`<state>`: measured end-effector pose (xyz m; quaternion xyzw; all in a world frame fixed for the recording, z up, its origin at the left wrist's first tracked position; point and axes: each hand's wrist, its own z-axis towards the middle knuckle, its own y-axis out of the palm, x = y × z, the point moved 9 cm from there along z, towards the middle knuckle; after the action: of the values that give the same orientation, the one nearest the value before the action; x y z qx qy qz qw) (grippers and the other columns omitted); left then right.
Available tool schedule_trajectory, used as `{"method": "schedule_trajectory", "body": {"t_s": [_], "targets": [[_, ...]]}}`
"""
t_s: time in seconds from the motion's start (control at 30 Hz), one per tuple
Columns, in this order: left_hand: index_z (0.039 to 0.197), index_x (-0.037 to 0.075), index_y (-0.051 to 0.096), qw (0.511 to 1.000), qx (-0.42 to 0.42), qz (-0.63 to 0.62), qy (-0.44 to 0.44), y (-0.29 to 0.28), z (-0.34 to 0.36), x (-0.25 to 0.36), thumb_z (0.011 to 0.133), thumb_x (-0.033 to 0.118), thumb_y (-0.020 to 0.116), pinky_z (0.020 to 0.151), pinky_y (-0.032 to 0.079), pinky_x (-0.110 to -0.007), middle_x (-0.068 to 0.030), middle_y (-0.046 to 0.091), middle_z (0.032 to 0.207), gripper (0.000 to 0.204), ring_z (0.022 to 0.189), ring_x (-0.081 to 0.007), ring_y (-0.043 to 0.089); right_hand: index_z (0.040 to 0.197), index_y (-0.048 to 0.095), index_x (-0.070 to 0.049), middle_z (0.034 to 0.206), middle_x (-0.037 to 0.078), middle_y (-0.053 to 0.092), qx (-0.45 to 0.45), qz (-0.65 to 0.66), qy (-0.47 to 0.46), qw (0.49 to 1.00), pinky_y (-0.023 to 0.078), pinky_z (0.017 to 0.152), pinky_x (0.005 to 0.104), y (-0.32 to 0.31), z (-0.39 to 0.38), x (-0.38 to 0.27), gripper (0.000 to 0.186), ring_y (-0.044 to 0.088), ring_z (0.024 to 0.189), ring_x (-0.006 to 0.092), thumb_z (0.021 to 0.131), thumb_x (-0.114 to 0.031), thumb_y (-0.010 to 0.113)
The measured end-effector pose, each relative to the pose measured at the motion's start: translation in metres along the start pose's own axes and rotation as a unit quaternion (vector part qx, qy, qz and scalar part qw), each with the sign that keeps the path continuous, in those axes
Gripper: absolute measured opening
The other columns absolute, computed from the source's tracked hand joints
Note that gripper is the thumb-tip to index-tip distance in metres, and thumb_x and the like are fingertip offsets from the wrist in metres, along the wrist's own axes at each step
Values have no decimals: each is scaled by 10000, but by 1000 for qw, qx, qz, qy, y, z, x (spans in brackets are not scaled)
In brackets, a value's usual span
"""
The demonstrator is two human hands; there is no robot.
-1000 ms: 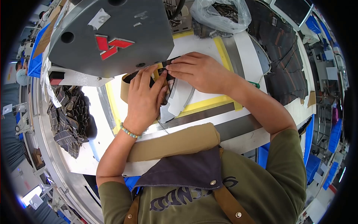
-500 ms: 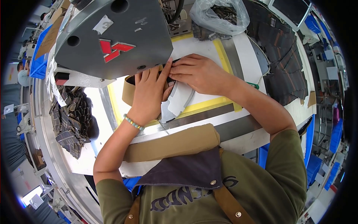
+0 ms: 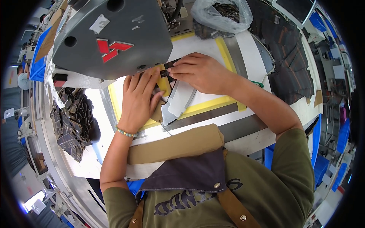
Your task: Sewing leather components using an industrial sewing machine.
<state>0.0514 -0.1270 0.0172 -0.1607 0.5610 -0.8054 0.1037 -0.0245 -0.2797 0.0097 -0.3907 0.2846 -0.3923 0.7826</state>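
Under the grey machine head, which looks like a sewing machine, both of my hands are at the work surface. My left hand lies with its fingers stretched out and thumb apart, at a tan and yellow piece; its fingertips are near the machine's lower edge. With fingers together, my right hand pinches a small dark fabric piece at its end. Between the hands is a white and grey curved plate. What lies beneath my left palm is hidden.
At left lies a heap of dark fabric pieces. A clear plastic bag with dark pieces stands at the back, beside dark striped fabric on the right. A tan padded roll lies along the table's near edge.
My left hand has moved left, away from my right hand, and its thumb now shows. More of the yellow piece and dark fabric is visible between the hands. The right hand has barely moved.
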Motion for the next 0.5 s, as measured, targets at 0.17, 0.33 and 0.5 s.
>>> {"method": "schedule_trajectory", "body": {"t_s": [0.17,0.33,0.5], "targets": [[1613,55,548,999,-37,1,8,1,8,1,1001,345,738,1180,413,-515,-164,603,1575,703,1359,-428,558,1198,822,-90,1303,-21,782,1,3,-2,1000,570,1068,379,0,0,1,312,716,1197,176,894,-110,757],[1608,43,548,998,-48,37,16,3,4,6,1007,382,724,1195,409,-514,-157,614,1584,713,1402,-407,557,1200,822,-90,1308,-19,783,6,1,-3,1000,573,1064,379,-1,0,0,316,718,1206,179,891,-109,759],[1597,32,556,997,-50,49,12,4,2,7,1005,399,719,1207,408,-511,-156,623,1578,715,1431,-387,558,1196,822,-88,1307,-18,784,0,-1,-1,1000,573,1065,378,-1,1,0,309,718,1207,180,897,-116,751]]}}
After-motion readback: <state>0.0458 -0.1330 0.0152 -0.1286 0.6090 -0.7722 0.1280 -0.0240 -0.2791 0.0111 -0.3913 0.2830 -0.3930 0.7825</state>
